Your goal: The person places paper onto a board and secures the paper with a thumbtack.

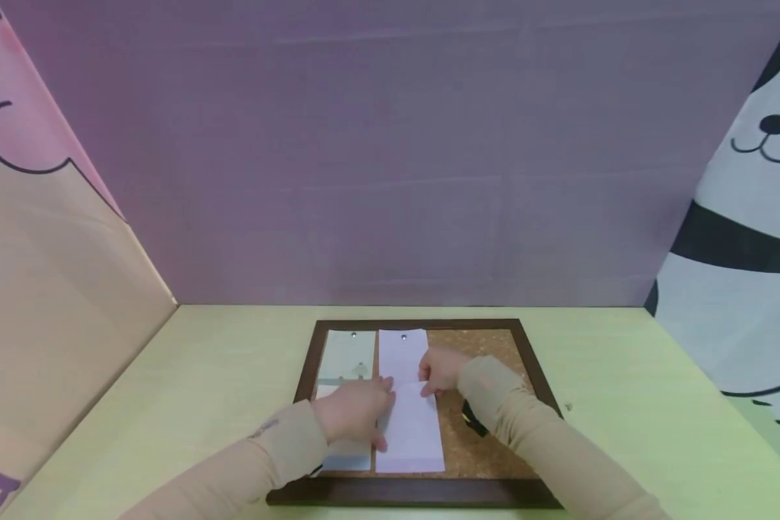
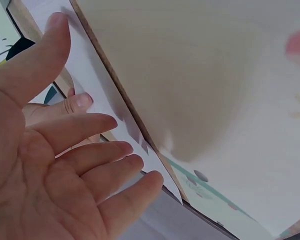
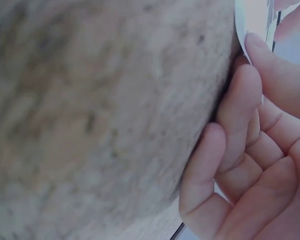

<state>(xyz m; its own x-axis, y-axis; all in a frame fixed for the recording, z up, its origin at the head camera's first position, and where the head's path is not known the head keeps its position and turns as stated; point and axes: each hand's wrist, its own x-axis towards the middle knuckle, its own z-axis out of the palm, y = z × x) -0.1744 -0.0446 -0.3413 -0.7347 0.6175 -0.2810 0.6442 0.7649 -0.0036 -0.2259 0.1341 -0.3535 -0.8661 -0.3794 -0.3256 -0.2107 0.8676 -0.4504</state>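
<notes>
A cork board [image 1: 487,455] with a dark brown frame lies on the table. A lavender paper strip [image 1: 399,357] is held near its top by a small round pin [image 1: 404,337]. Below it lies a second lavender sheet [image 1: 416,437], meeting the strip near mid-board. My left hand [image 1: 356,412] rests its extended fingertips on the lavender paper, thumb lower down on the sheet. With curled fingers, my right hand [image 1: 443,367] pinches the right edge of the lavender paper [image 3: 252,22] between thumb and index finger, its other fingers close to the cork.
On the board's left side are a pale green printed sheet [image 1: 344,354], pinned at its top, and a light sheet [image 1: 351,458] below, partly behind my left hand. A black and yellow item [image 1: 473,419] shows beside my right sleeve. A small spot [image 1: 568,406] marks the table right of the board.
</notes>
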